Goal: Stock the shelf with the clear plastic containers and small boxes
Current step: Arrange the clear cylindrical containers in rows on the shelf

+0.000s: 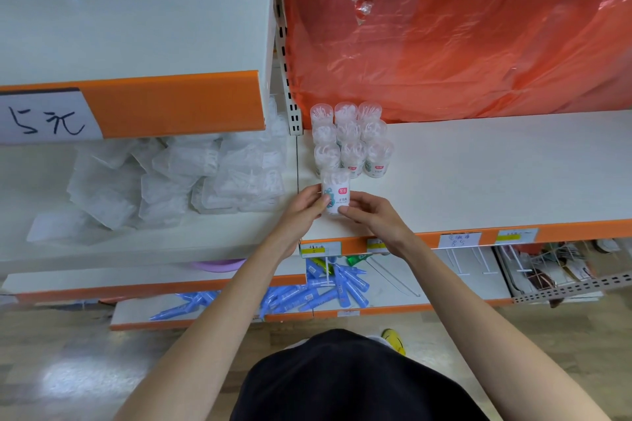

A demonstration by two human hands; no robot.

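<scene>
Together left hand (306, 205) and right hand (367, 212) grip clear container (337, 193) of white picks, before nine alike (350, 138) on shelf (478, 174).

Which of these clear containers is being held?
The front container, gripped by left hand and right hand; the other containers stand untouched in rows behind it.
</scene>
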